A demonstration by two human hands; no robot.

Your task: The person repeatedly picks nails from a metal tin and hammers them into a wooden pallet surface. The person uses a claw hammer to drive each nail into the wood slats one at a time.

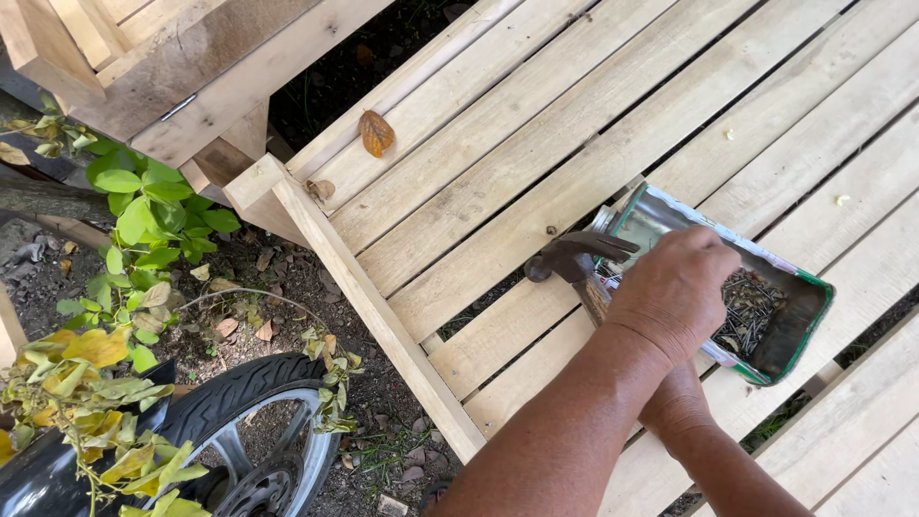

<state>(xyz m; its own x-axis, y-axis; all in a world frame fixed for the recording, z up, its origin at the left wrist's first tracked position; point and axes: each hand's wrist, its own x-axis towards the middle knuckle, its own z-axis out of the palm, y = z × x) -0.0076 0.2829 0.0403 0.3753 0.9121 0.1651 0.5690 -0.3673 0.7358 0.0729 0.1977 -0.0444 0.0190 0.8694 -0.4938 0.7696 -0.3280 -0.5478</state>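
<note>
My left hand (676, 290) reaches across into an open cut metal can (810, 308) with a green rim that lies on the wooden slats and holds several dark nails (750, 299). Its fingers are turned away from me, so I cannot see whether they grip anything. A claw hammer (572, 257) with a dark head hovers just left of the can. The hammer's wooden handle runs down under my left wrist toward my right hand (678, 404). That hand is mostly hidden beneath my left forearm and appears closed on the handle.
The slatted wooden platform (498, 163) has gaps between its boards and a corner edge at the left. A dry brown leaf (375, 132) lies on it. Below left are bare ground, green plants (144, 211) and a motorbike wheel (251, 436).
</note>
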